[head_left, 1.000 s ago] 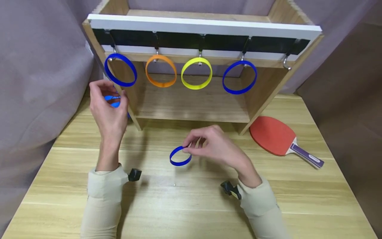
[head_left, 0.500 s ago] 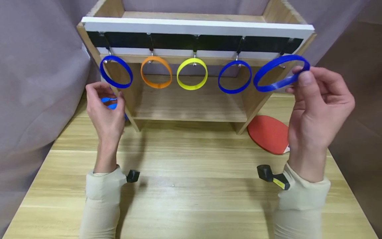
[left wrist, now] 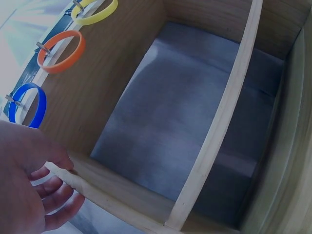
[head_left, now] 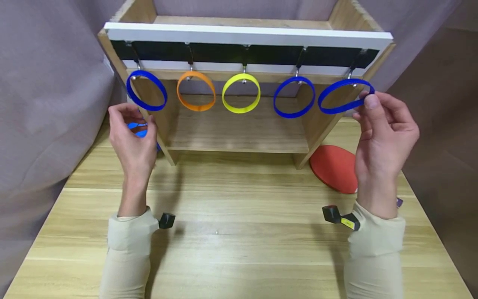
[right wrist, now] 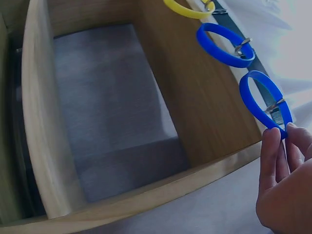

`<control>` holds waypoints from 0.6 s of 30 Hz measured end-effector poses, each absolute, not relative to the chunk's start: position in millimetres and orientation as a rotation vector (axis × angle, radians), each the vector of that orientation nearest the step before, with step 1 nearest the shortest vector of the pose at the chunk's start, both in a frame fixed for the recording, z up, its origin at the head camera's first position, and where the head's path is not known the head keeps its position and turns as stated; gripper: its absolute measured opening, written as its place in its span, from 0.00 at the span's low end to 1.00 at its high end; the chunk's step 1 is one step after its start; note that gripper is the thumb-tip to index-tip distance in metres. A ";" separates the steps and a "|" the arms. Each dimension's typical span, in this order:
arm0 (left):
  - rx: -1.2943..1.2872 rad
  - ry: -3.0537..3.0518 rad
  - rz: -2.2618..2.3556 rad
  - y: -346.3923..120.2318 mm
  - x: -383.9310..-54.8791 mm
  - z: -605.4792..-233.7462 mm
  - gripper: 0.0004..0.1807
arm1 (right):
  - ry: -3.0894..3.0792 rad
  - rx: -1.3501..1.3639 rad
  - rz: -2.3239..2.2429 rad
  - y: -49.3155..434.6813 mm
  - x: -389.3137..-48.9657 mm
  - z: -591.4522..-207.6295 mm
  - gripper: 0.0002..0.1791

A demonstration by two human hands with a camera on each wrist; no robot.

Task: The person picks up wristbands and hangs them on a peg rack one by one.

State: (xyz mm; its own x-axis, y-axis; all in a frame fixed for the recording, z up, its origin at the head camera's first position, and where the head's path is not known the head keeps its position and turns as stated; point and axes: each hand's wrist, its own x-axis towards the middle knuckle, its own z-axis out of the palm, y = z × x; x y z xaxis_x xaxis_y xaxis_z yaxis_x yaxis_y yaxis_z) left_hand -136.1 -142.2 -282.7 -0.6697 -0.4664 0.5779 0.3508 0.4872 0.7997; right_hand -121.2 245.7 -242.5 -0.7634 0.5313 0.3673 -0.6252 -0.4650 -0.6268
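My right hand pinches the right edge of a blue silicone wristband between thumb and fingers. That wristband is around the rightmost hook in the right wrist view. At the other end, my left hand grips the left side panel of a wooden shelf, its thumb on the inner face and fingers outside. Four hooks to the left bear a blue wristband, an orange wristband, a yellow wristband and another blue wristband.
The shelf's lower board lies behind the wristbands. A red table tennis paddle rests on the wooden table, its handle mostly hidden by my right arm. Something bright blue shows behind my left hand. Grey cloth hangs around.
My right hand has carried the blue wristband up and right from above the table, then slightly left onto the rightmost hook. My left hand has kept its grip on the side panel.
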 end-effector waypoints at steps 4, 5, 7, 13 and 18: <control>0.087 -1.920 -1.270 -141.0 -135.6 -281.8 0.15 | -1.006 0.135 2.257 246.3 -122.0 -245.8 0.17; 0.086 -1.920 -1.270 -140.7 -135.6 -281.8 0.15 | -1.008 0.136 2.259 246.5 -122.2 -246.6 0.17; 0.083 -1.917 -1.275 -140.0 -135.9 -281.6 0.15 | -1.008 0.138 2.262 246.9 -122.9 -248.1 0.17; 0.081 -1.915 -1.283 -138.5 -137.2 -281.8 0.14 | -1.087 0.120 2.206 248.7 -123.8 -252.2 0.19; 0.079 -1.924 -1.275 -139.6 -137.6 -283.4 0.15 | -1.084 0.134 2.194 247.6 -123.5 -254.0 0.19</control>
State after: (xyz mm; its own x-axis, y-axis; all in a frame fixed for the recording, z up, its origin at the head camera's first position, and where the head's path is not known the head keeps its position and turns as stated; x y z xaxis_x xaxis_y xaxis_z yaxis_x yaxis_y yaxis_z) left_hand -137.6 -139.6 -283.4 -0.6713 -0.4557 0.5845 0.3605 0.4883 0.7947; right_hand -123.5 247.6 -254.0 -0.7656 0.5275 0.3683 -0.6130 -0.4243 -0.6665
